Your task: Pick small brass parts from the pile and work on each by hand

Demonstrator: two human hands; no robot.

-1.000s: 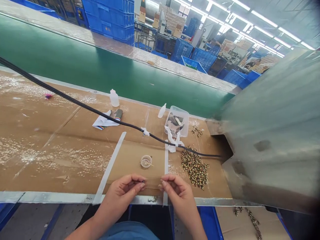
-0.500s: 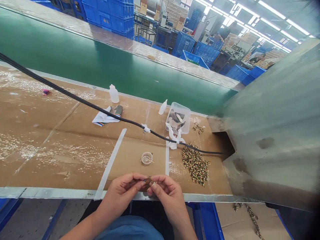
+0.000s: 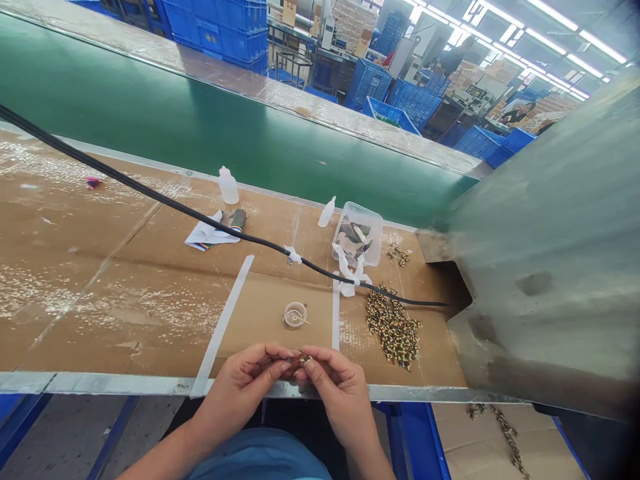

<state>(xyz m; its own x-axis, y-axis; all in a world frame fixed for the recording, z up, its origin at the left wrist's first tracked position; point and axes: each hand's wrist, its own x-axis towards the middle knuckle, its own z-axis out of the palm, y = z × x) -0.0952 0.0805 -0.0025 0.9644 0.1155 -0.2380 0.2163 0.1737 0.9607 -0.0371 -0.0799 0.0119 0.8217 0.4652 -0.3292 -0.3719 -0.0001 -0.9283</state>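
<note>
Small part (image 3: 299,361) between both hands

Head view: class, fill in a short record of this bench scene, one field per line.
left hand: fingertips pinch a small metal part
right hand: pinches the same part from the other side
pile of small metal parts: on the cardboard, right of the hands
small round clear dish: just beyond the hands
black cable: taped across the bench
clear tub: behind the pile

Just beyond the fingers (image 3: 287,363), a brown cardboard-covered worktop (image 3: 125,293) carries white tape strips (image 3: 223,327), a black cable (image 3: 150,195) and a gold-and-dark speckled heap of small parts (image 3: 393,328); farther off, a green conveyor belt (image 3: 200,133).
</note>
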